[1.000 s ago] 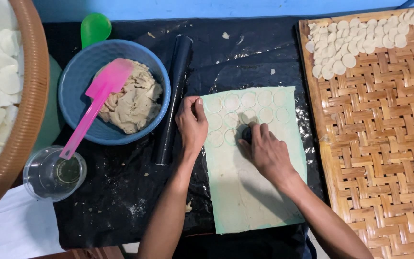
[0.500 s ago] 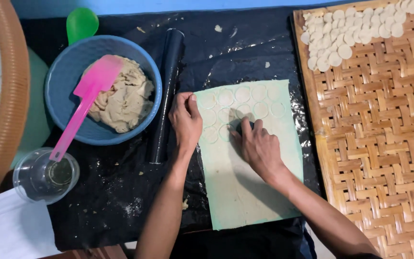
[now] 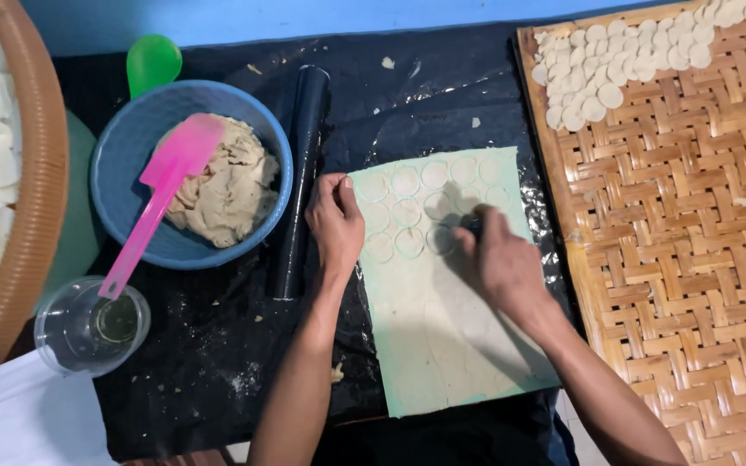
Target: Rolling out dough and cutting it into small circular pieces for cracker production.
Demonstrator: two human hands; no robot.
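**Round cutter pressed into a pale dough sheet**

A pale green sheet of dough [image 3: 442, 328] lay flat on a black plastic cover [image 3: 218, 362], and everything else sat around it. The right hand [image 3: 498, 263] rested on the sheet's upper half, its fingers curled tightly around a small dark cutter [image 3: 474, 225], only a sliver of which showed past the knuckles. The left hand [image 3: 336, 223] lay on the sheet's upper left edge, fingers loosely bent and close together, holding nothing, fingertips touching the dough. Between and above the two hands, rows of pressed circles [image 3: 406, 183] marked the sheet's top part; its lower half was unmarked.

Just left of the sheet lay a dark rolling pin [image 3: 300, 181], roughly parallel to the sheet's left edge. Further left stood a blue bowl [image 3: 123, 160] with a lump of beige dough [image 3: 230, 185] and a pink spatula [image 3: 161, 194] leaning in it. Below the bowl stood a clear glass [image 3: 88, 332]. Right of the sheet, just beside it, lay a woven bamboo tray [image 3: 675, 259], with cut white discs [image 3: 615, 60] gathered along its far edge.
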